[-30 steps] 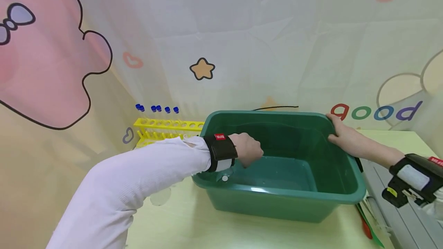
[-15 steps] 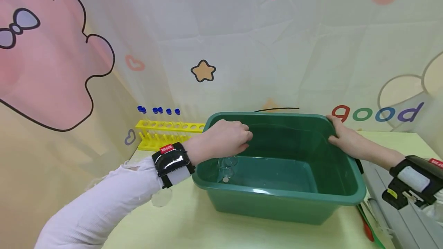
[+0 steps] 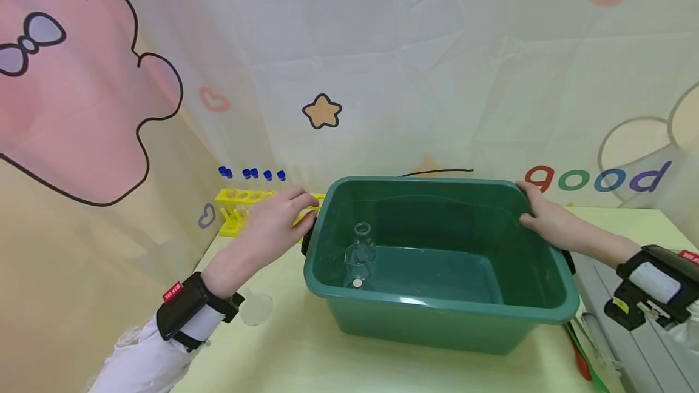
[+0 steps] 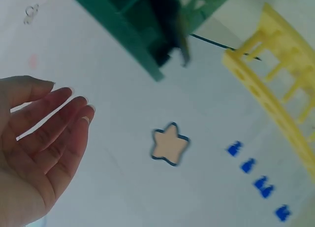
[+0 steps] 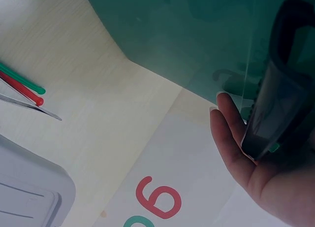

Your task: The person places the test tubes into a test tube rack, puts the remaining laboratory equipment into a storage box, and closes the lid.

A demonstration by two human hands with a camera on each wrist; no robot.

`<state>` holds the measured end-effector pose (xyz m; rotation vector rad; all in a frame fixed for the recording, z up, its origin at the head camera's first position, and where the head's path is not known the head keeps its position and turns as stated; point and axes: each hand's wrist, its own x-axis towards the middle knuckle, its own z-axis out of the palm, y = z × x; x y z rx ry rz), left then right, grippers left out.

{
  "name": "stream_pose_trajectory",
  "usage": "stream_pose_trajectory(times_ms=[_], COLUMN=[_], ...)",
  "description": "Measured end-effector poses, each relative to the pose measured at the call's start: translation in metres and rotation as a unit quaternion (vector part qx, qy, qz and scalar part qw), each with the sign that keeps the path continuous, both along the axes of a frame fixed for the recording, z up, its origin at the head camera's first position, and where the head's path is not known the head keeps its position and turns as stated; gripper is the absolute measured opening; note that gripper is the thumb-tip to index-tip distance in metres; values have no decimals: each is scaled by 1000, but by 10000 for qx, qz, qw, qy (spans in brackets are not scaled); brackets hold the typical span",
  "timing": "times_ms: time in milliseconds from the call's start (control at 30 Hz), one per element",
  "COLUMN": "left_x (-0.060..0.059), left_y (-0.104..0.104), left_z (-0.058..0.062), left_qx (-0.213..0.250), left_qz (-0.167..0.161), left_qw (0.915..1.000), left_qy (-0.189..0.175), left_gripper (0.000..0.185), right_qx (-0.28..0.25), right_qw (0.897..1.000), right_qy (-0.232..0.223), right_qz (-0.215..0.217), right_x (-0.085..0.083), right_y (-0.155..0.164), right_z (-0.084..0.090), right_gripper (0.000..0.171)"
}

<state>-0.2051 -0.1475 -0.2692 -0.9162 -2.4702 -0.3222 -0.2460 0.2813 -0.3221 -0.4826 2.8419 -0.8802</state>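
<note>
The green basin [image 3: 437,296] sits centre frame on the pale surface [image 3: 295,356], part filled with water. The right hand [image 3: 546,217] grips its far right rim at the dark handle [image 5: 275,104], fingers curled. The left hand [image 3: 273,223] has withdrawn from the basin to left of centre, fingers spread, holding nothing, beside the yellow rack [image 3: 240,199]. The glass flask [image 3: 360,256], released, stands in the water at the basin's left wall, apparently deposited.
</note>
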Motion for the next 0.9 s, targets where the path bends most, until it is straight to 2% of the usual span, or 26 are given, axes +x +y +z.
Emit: stream_pose_trajectory(times_ms=[167,300,367,533,667,900], left_x=[1,1,2,9,15,22], left_y=[-31,-51,-59,-79,-92,-103], left_z=[-18,-35,-46,-76,-96,-112], left_qx=[159,6,-143,-612,-665,-537], left_qz=[784,1282,1474,1806,2011,2257], left_qw=[9950,9858,9785,9549,9447,9310], left_qy=[-601,-1083,-1438,-2275,-2504,-2819], left_gripper=[11,13,17,27,31,35], right_qx=[3,19,12,-36,17,2], right_qw=[10000,10000,10000,10000,10000,10000], right_qy=[-29,-40,-38,-60,-24,-55], right_qz=[-17,-42,-31,0,-25,1], right_x=[0,0,0,1,1,2], right_y=[1,0,0,-1,-2,-1], right_z=[0,0,0,1,2,2], right_gripper=[61,61,60,60,60,59])
